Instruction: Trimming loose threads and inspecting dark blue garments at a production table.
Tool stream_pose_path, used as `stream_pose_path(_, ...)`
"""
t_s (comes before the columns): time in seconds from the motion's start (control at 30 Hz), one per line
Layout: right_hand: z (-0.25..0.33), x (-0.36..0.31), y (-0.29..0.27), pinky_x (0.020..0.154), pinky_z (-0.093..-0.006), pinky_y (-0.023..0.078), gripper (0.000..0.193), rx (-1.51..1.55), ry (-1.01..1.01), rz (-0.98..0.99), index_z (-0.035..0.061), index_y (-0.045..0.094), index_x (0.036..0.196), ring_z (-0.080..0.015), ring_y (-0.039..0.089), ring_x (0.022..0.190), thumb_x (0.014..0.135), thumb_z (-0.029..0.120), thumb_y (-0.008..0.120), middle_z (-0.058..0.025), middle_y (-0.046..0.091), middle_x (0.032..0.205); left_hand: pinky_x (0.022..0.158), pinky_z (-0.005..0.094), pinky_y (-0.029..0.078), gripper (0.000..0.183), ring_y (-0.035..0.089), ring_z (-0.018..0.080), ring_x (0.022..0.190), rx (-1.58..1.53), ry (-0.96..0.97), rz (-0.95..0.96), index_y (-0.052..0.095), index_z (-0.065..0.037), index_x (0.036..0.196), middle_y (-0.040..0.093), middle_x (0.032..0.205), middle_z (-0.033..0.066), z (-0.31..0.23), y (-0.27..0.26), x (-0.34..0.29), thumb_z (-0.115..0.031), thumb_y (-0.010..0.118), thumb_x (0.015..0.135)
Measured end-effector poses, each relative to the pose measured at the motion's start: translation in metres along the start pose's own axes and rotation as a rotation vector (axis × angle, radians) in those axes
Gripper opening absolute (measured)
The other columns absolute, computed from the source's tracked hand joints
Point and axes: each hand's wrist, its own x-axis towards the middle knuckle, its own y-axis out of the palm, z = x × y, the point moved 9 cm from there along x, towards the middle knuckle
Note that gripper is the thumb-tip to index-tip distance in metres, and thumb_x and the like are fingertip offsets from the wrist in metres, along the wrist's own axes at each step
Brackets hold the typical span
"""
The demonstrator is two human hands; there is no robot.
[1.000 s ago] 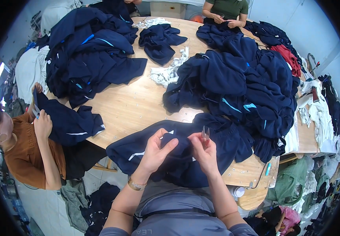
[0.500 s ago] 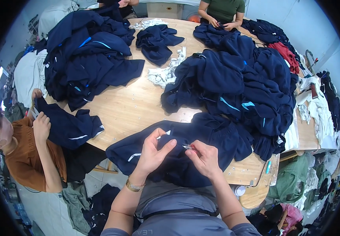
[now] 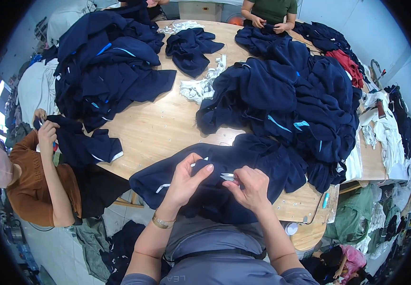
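A navy garment point(image 3: 262, 164) with white trim lies spread over the near edge of the table in front of me. My left hand point(image 3: 186, 183) pinches a fold of it between thumb and fingers. My right hand point(image 3: 250, 187), just to the right, is closed around small thread snips point(image 3: 227, 177). Their pale blades point left toward the held fold, parted and a short gap away from it. The snips' handles are mostly hidden inside the fingers.
Large heaps of navy garments stand at the far left point(image 3: 105, 66) and right point(image 3: 281, 95). White strips point(image 3: 198, 89) lie between them. A turquoise pen-like object point(image 3: 325, 200) rests at the right edge. Co-workers handle garments at left point(image 3: 48, 130) and far side point(image 3: 272, 26).
My right hand has drawn slightly right, and more of the snips' blades shows. My left hand keeps its pinch. The co-worker at left has shifted their hands and garment.
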Motion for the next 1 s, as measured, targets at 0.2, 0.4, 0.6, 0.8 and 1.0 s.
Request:
stream_pose_path(0.2, 0.007, 0.002, -0.001, 0.048, -0.0293, 0.034, 0.034, -0.130, -0.081, -0.008, 0.0085, 0.055, 0.068, -0.0177, 0.047, 0.048, 0.074, 0.039, 0.068, -0.0022, 0.047, 0.057, 0.067, 0.0173, 0.041, 0.012, 0.050, 0.0022, 0.075, 0.019, -0.009, 0.010, 0.054, -0.003, 0.090, 0.058, 0.082, -0.0009, 0.003, -0.002, 0.001, -0.008, 0.063, 0.084)
stream_pose_path(0.4, 0.012, 0.005, -0.003, 0.047, -0.0288, 0.033, 0.034, -0.172, -0.106, 0.008, 0.0092, 0.055, 0.067, -0.0170, 0.047, 0.048, 0.073, 0.039, 0.068, -0.0018, 0.047, 0.056, 0.067, 0.0175, 0.041, 0.012, 0.050, 0.0022, 0.074, 0.030, -0.004, 0.014, 0.053, -0.003, 0.089, 0.058, 0.082, -0.0010, 0.002, 0.000, 0.001, -0.008, 0.063, 0.084)
stream_pose_path(0.6, 0.002, 0.002, -0.004, 0.047, -0.0288, 0.035, 0.030, -0.023, -0.012, -0.015, 0.0078, 0.055, 0.070, -0.0186, 0.048, 0.049, 0.074, 0.035, 0.069, -0.0024, 0.047, 0.058, 0.067, 0.0173, 0.041, 0.011, 0.050, 0.0020, 0.074, 0.053, -0.014, 0.022, 0.053, -0.003, 0.090, 0.057, 0.082, -0.0011, 0.003, 0.002, 0.000, -0.007, 0.063, 0.084)
stream_pose_path(0.8, -0.045, -0.016, 0.030, 0.048, -0.0217, 0.030, 0.020, 0.826, 0.480, -0.071, 0.0021, 0.056, 0.089, -0.0048, 0.035, 0.055, 0.087, 0.022, 0.059, 0.0033, 0.039, 0.061, 0.065, 0.0162, 0.039, 0.009, 0.048, 0.0009, 0.072, 0.067, -0.002, 0.002, 0.054, -0.004, 0.088, 0.056, 0.080, -0.0035, 0.002, -0.004, 0.005, -0.010, 0.061, 0.086)
stream_pose_path(1.0, -0.043, -0.019, 0.061, 0.043, -0.0182, 0.023, 0.015, 1.274, 0.832, 0.127, 0.0060, 0.058, 0.090, -0.0003, 0.033, 0.048, 0.084, 0.018, 0.064, 0.0084, 0.043, 0.061, 0.063, 0.0170, 0.038, 0.010, 0.046, 0.0007, 0.072, 0.004, -0.007, 0.108, 0.054, -0.003, 0.086, 0.052, 0.077, -0.0052, -0.001, 0.010, 0.013, -0.012, 0.059, 0.088)
